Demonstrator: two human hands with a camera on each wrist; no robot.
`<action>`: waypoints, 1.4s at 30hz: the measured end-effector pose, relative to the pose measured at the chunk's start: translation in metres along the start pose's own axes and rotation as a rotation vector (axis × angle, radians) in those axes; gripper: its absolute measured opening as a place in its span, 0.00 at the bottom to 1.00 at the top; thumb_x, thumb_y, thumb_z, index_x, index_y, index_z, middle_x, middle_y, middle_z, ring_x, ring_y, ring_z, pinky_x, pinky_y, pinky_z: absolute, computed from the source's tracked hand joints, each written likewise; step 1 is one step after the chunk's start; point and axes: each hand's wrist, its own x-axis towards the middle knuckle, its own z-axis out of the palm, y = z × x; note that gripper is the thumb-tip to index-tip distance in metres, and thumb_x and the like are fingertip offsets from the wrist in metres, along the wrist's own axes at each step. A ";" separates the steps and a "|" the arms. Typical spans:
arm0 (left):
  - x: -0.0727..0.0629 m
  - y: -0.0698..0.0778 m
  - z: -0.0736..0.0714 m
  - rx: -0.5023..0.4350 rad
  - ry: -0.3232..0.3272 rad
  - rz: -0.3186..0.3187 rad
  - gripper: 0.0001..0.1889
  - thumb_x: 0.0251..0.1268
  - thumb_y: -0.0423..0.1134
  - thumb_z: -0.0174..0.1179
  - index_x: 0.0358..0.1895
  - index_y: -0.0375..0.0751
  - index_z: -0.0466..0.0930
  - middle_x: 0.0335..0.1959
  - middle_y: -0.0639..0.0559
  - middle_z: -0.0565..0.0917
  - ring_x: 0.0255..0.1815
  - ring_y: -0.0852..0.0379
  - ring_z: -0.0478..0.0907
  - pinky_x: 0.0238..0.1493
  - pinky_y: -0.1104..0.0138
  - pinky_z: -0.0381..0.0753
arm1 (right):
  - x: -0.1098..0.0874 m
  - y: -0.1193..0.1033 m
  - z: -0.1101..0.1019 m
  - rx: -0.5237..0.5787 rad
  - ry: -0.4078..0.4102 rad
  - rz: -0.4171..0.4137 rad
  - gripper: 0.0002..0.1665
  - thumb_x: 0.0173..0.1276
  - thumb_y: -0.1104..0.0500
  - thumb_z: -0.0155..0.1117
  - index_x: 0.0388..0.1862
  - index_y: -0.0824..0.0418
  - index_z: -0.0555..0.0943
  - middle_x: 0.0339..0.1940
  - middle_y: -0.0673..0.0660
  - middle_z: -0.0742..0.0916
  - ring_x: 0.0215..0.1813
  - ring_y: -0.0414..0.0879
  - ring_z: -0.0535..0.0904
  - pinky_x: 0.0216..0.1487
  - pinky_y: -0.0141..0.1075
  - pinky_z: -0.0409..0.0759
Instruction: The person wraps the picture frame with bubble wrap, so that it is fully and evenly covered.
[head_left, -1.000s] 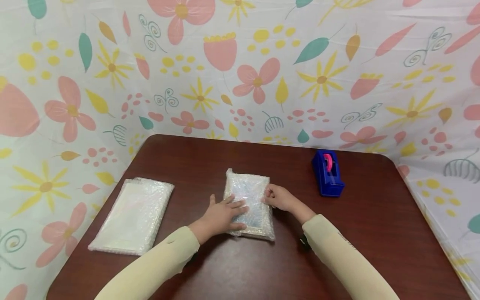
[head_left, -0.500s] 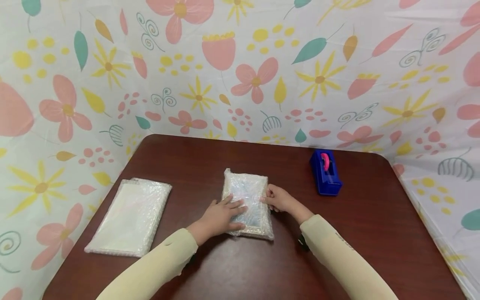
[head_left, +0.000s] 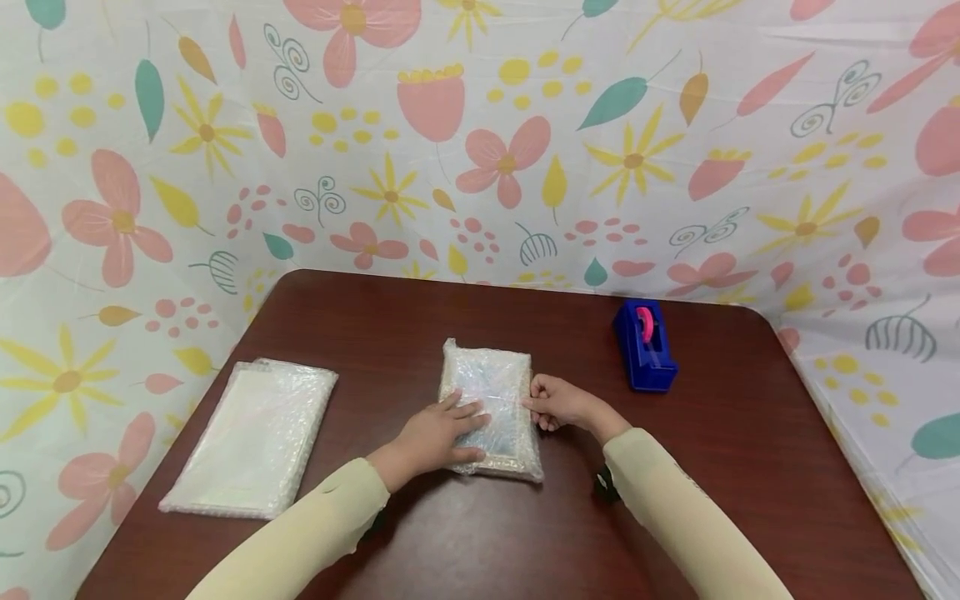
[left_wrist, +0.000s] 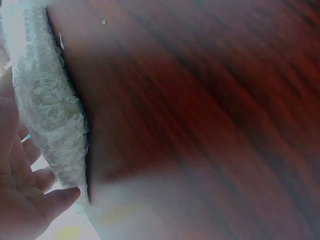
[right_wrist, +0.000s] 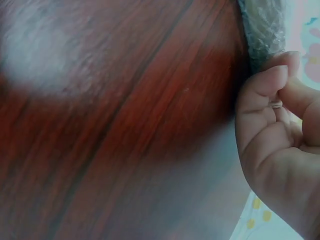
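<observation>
A bubble-wrapped package (head_left: 504,367) lies on the table in the middle of the head view, its crinkled side edge filling the left of the left wrist view. My left hand (head_left: 431,437) rests on its left half with fingers spread flat over the top. At the opposite long edge, my right hand (head_left: 562,402) has its fingers curled, and thumb and index pinch at the wrap's side. In the right wrist view those fingertips (right_wrist: 280,75) meet right at the wrap; what lies between them is hidden. A faint shiny line crosses the package's top between both hands.
A larger, flat bubble-wrapped package (head_left: 251,437) lies on the left of the brown table (head_left: 480,550). A blue tape dispenser (head_left: 645,346) with a pink roll stands at the back right. Flower-printed cloth (head_left: 480,167) hangs close behind the table and along its sides.
The head view has shifted slightly, so everything sits a little further left. Both hands stay at the package; the right hand's fingertips have moved slightly outward at its right edge.
</observation>
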 end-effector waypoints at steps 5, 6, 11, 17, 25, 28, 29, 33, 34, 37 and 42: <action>-0.001 0.000 -0.003 -0.032 0.014 0.005 0.32 0.70 0.59 0.61 0.73 0.52 0.74 0.77 0.50 0.73 0.80 0.35 0.63 0.72 0.43 0.75 | -0.001 -0.008 0.001 -0.057 0.039 0.089 0.14 0.82 0.57 0.54 0.34 0.58 0.64 0.22 0.49 0.79 0.21 0.39 0.73 0.23 0.28 0.73; -0.001 0.000 -0.003 -0.038 0.016 0.004 0.32 0.70 0.59 0.61 0.73 0.52 0.74 0.77 0.50 0.72 0.80 0.34 0.63 0.72 0.43 0.75 | -0.001 -0.009 0.001 -0.077 0.051 0.103 0.15 0.82 0.56 0.54 0.34 0.58 0.65 0.22 0.49 0.79 0.20 0.39 0.73 0.23 0.29 0.72; 0.000 -0.002 -0.003 -0.041 0.029 -0.004 0.32 0.71 0.58 0.60 0.74 0.51 0.72 0.77 0.49 0.72 0.81 0.34 0.61 0.72 0.41 0.74 | -0.005 -0.011 0.006 -0.139 0.148 0.123 0.18 0.81 0.50 0.56 0.33 0.60 0.69 0.21 0.50 0.80 0.19 0.39 0.74 0.22 0.30 0.74; 0.002 0.004 -0.003 -0.071 0.036 -0.066 0.31 0.72 0.57 0.60 0.73 0.51 0.72 0.78 0.50 0.71 0.83 0.35 0.58 0.75 0.33 0.65 | -0.012 -0.010 0.022 -0.063 0.263 0.100 0.19 0.82 0.49 0.54 0.39 0.65 0.73 0.26 0.53 0.80 0.22 0.41 0.77 0.25 0.32 0.81; 0.002 0.021 0.009 0.031 0.113 -0.102 0.30 0.69 0.56 0.60 0.69 0.46 0.72 0.77 0.49 0.72 0.83 0.39 0.59 0.74 0.30 0.63 | -0.054 -0.010 0.059 -0.149 0.353 -0.018 0.39 0.77 0.51 0.62 0.75 0.74 0.62 0.60 0.74 0.81 0.51 0.58 0.86 0.47 0.47 0.88; -0.003 0.026 0.011 0.079 0.139 -0.093 0.28 0.72 0.55 0.58 0.68 0.45 0.73 0.78 0.47 0.70 0.82 0.42 0.61 0.75 0.36 0.68 | -0.068 -0.010 0.068 -0.196 0.354 -0.046 0.46 0.73 0.54 0.67 0.80 0.72 0.57 0.70 0.76 0.75 0.61 0.65 0.82 0.53 0.49 0.86; -0.006 0.028 0.011 0.092 0.143 -0.090 0.28 0.73 0.55 0.57 0.69 0.45 0.73 0.78 0.46 0.70 0.82 0.43 0.63 0.74 0.39 0.70 | -0.071 -0.010 0.071 -0.206 0.352 -0.052 0.47 0.72 0.54 0.67 0.80 0.72 0.56 0.72 0.76 0.73 0.63 0.66 0.80 0.55 0.50 0.86; -0.019 0.032 0.009 0.110 0.128 -0.064 0.31 0.74 0.57 0.58 0.73 0.44 0.71 0.77 0.43 0.71 0.78 0.43 0.69 0.71 0.45 0.77 | -0.076 -0.007 0.079 -0.226 0.365 -0.056 0.47 0.71 0.58 0.68 0.79 0.74 0.57 0.76 0.77 0.69 0.68 0.70 0.76 0.61 0.55 0.83; -0.022 0.032 0.009 0.111 0.120 -0.053 0.32 0.73 0.57 0.59 0.73 0.44 0.70 0.76 0.42 0.71 0.77 0.42 0.69 0.70 0.46 0.78 | -0.076 -0.006 0.081 -0.230 0.374 -0.056 0.46 0.71 0.58 0.68 0.79 0.75 0.58 0.76 0.77 0.69 0.69 0.70 0.75 0.63 0.56 0.82; -0.031 0.031 0.010 0.130 0.100 -0.023 0.34 0.71 0.56 0.61 0.75 0.44 0.69 0.77 0.41 0.71 0.77 0.42 0.70 0.71 0.47 0.77 | -0.076 -0.005 0.087 -0.256 0.395 -0.076 0.45 0.70 0.59 0.69 0.78 0.76 0.59 0.76 0.77 0.69 0.74 0.72 0.70 0.71 0.61 0.73; -0.035 0.032 0.014 0.196 0.114 -0.020 0.33 0.69 0.55 0.64 0.74 0.48 0.71 0.76 0.43 0.73 0.76 0.45 0.72 0.72 0.50 0.78 | -0.075 -0.006 0.092 -0.313 0.421 -0.114 0.46 0.68 0.60 0.70 0.77 0.78 0.61 0.75 0.79 0.70 0.77 0.73 0.65 0.75 0.65 0.67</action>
